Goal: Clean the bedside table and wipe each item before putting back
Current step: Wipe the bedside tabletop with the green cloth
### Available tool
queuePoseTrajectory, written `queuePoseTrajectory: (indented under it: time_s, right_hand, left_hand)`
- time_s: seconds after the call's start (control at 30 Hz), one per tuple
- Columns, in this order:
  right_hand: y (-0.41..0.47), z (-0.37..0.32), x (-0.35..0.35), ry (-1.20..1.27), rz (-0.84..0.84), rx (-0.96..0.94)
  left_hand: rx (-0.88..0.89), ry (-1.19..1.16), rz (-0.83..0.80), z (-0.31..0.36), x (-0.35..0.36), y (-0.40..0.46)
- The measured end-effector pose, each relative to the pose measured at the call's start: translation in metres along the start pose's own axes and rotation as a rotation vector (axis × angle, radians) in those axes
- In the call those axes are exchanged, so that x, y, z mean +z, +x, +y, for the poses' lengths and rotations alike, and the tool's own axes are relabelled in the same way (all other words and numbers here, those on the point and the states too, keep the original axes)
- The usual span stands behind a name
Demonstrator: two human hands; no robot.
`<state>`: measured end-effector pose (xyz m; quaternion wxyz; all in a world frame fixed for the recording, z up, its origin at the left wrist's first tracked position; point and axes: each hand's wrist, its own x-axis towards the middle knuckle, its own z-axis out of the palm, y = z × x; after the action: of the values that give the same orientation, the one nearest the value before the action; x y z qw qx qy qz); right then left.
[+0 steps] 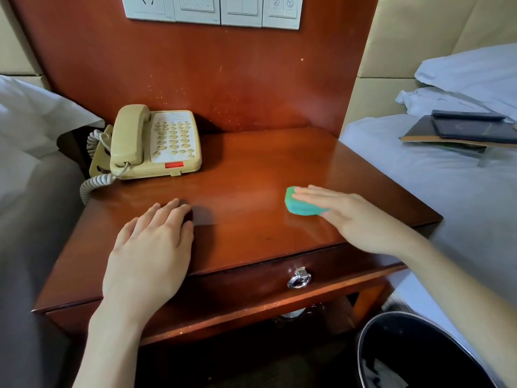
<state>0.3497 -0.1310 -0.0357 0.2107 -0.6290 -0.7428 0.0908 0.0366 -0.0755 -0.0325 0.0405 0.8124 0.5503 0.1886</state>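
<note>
The red-brown wooden bedside table (pixel 246 175) fills the middle of the head view. A beige corded telephone (pixel 156 142) stands at its back left, handset on the cradle. My right hand (pixel 349 214) lies flat with straight fingers on a green sponge (pixel 300 201) and presses it onto the right part of the tabletop. My left hand (pixel 151 245) rests palm down on the front left of the tabletop, fingers relaxed, holding nothing.
Dark folders and a flat dark device (pixel 470 130) lie on the bed (pixel 447 186) to the right. Another bed's white sheet (pixel 28 130) is at left. A black waste bin (pixel 414 357) stands at bottom right. The drawer has a metal ring pull (pixel 299 280). Wall switches (pixel 212 9) sit above.
</note>
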Motion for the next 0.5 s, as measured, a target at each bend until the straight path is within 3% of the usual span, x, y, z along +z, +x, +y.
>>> queuePoseTrajectory:
  time_s: [0.23,0.5]
  right_hand:
    - [0.044,0.052,-0.04,-0.026,0.003,0.338]
    - [0.122,0.078,-0.035,-0.132,0.163,0.481]
  left_hand:
    - [-0.005,-0.004,-0.006,0.001,-0.002,-0.001]
    - [-0.003,0.008,-0.006,0.0,0.0,-0.002]
